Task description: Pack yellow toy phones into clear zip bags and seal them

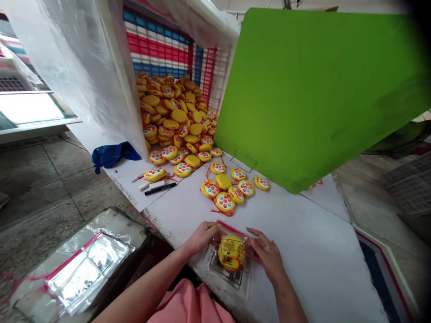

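A clear plastic bag (248,260) with a pink top edge lies at the table's near side, with a round yellow toy (230,252) showing through it, printed side up. My left hand (206,234) pinches the bag's top left corner between thumb and fingers. At the bag's right side, my right hand (266,253) grips the pink edge, its index finger stretched out. Beneath the toy shows a dark rectangular outline; I cannot tell what it is. Just beyond my hands sits a loose group of yellow toys (225,202) with coloured dots and orange cords.
A large heap of the same toys (178,115) spills from a plastic-lined basket (158,40). A green board (303,89) leans at the right. A black marker (160,189) and a blue cloth (116,154) lie left. More clear bags (89,269) are stacked lower left.
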Demonstrator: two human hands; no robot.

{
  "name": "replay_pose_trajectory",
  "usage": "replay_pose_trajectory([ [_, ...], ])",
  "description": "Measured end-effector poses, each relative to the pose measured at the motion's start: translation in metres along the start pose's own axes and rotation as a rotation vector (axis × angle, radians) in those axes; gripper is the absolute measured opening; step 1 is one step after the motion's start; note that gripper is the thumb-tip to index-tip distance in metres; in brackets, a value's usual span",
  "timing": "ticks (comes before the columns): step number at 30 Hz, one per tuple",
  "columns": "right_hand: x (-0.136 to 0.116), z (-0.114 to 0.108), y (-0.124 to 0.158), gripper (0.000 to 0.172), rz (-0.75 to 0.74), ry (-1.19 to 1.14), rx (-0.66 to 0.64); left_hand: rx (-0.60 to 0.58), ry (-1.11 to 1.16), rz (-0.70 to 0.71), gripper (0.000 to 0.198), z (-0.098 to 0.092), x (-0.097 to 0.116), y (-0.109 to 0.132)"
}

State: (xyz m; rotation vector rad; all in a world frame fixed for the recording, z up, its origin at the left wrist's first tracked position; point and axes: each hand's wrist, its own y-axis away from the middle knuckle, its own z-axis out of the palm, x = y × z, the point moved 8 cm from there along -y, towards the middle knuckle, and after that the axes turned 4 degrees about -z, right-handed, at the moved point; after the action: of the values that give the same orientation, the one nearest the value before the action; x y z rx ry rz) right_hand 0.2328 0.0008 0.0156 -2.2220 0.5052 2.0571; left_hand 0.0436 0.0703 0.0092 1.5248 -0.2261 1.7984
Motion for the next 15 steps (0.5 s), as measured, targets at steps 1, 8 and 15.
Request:
replay_pose_trajectory([
  [1,-0.001,-0.002,0.002,0.058,0.003,-0.011,-0.006,0.006,-0.019,-0.007,0.037,0.000,-0.002,0.000],
  [8,0.029,-0.158,0.031,0.077,0.017,-0.121,0.551,0.181,-0.873,0.227,0.015,0.019,0.008,0.006],
  [15,0.085,-0.248,0.059,0.070,-0.177,-0.292,1.010,0.204,-1.460,0.234,0.016,0.053,-0.006,-0.001],
])
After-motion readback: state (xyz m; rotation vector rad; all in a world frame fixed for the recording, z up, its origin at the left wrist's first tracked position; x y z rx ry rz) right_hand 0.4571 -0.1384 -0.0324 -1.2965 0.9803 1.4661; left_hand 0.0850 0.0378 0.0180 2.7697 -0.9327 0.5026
